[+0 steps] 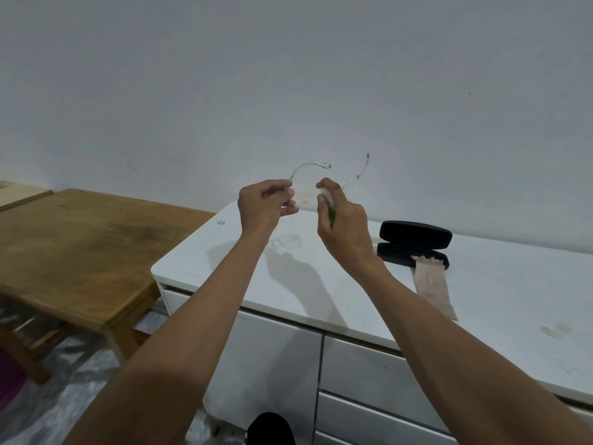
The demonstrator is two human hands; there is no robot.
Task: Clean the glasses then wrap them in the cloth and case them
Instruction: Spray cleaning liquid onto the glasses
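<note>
The clear glasses [308, 170], raised above the white cabinet [481, 300], are being pinched by the left hand [263, 203] while the right hand [341, 220] is gripping a small spray bottle [325, 200], so a loosening pinch is risking a drop.

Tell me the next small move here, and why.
Probably spray a lens: the left hand holds the clear glasses up, the right hand aims a small spray bottle at them, and the cloth lies unused by the open case.
</note>
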